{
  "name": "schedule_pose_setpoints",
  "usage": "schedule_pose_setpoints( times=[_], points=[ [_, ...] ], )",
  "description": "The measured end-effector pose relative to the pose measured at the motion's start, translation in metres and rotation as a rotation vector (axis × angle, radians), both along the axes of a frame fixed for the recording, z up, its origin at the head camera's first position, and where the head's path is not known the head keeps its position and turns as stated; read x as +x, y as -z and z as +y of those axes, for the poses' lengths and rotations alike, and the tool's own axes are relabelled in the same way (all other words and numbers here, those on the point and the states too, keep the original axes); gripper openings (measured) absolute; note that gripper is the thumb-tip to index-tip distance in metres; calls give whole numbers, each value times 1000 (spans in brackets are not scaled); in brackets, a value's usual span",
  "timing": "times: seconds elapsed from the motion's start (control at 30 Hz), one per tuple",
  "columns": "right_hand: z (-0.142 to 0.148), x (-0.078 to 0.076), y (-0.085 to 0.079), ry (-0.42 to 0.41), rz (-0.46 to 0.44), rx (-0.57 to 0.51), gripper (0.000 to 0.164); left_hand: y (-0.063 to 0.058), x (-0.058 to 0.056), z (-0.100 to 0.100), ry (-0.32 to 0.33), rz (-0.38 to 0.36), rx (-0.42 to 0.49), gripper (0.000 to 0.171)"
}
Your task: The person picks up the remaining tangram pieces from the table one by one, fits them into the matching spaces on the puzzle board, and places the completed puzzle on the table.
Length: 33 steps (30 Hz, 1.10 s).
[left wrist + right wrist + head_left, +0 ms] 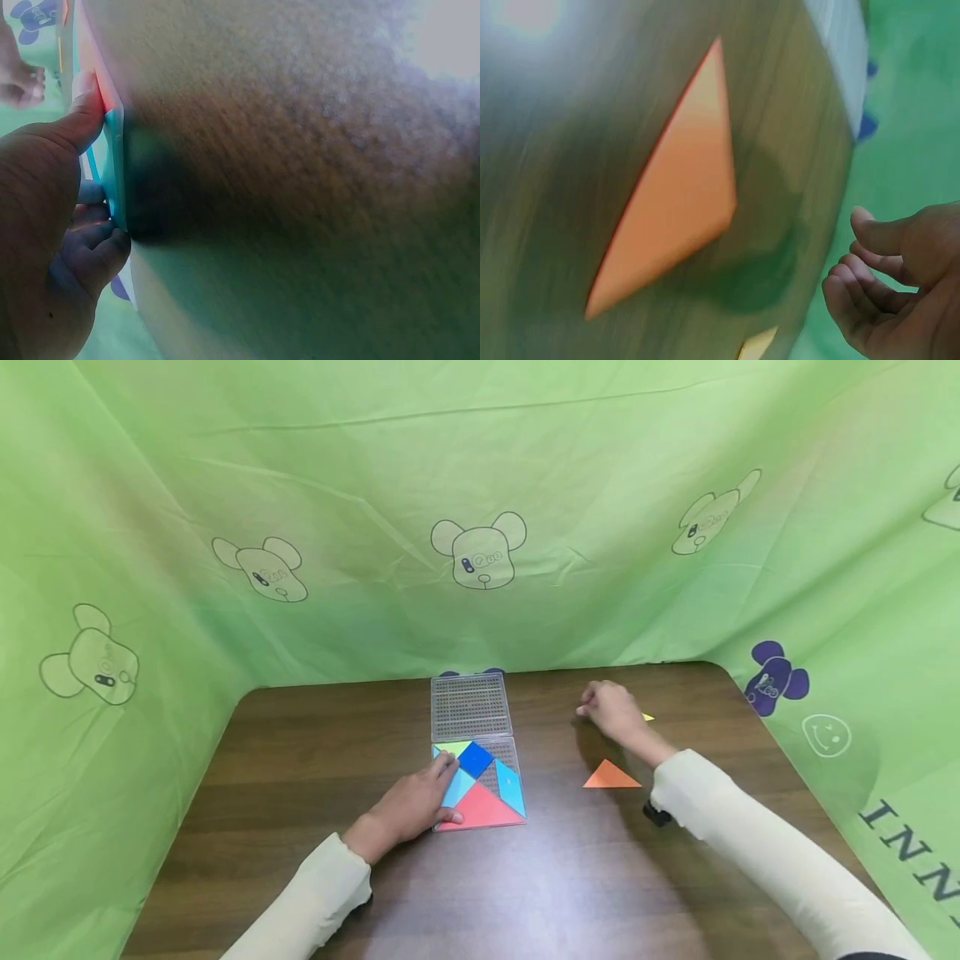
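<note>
My left hand (416,797) rests on the left side of a clear plastic tangram tray (517,752). Its thumb lies on a red triangle (487,810), and its fingers reach across a light blue piece (459,787) toward a yellow-green piece (453,747). A dark blue square (476,760) and a blue parallelogram (509,787) also lie in the tray. My right hand (611,710) hovers over the table's back right with loosely bent fingers; in the right wrist view nothing shows between thumb and fingers. Below it lies an orange triangle (679,187). A yellow piece (648,717) is partly hidden behind the right wrist.
The tray's gridded lid (471,708) lies unfolded behind it. Brown wood tabletop (300,735) surrounds everything. Green cloth (360,610) with printed bear heads hangs behind the table and at its sides.
</note>
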State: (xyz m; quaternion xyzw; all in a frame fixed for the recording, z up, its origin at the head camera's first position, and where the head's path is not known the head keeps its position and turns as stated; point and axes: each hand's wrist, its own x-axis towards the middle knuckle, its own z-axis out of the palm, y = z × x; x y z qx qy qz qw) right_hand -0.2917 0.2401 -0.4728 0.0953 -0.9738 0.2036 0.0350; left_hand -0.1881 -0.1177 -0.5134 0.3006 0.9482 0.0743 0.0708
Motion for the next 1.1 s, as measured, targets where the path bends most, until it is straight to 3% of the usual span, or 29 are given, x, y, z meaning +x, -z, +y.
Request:
schedule_pose_setpoints(
  times=[0.2,0.47,0.73,0.9,1.1],
  points=[
    [50,-5,2,26,-32,61,28,1,-1,-1,7,5,1,89],
    [79,-8,6,30,-71,117,36,2,0,-1,-6,-16,5,89],
    [91,-10,10,40,-159,109,39,2,1,-1,-7,-22,4,89],
    [91,-11,13,20,-163,106,42,1,1,-1,-2,-17,10,88],
    [87,-8,14,35,-148,109,34,0,1,-1,1,-20,19,89]
  ],
)
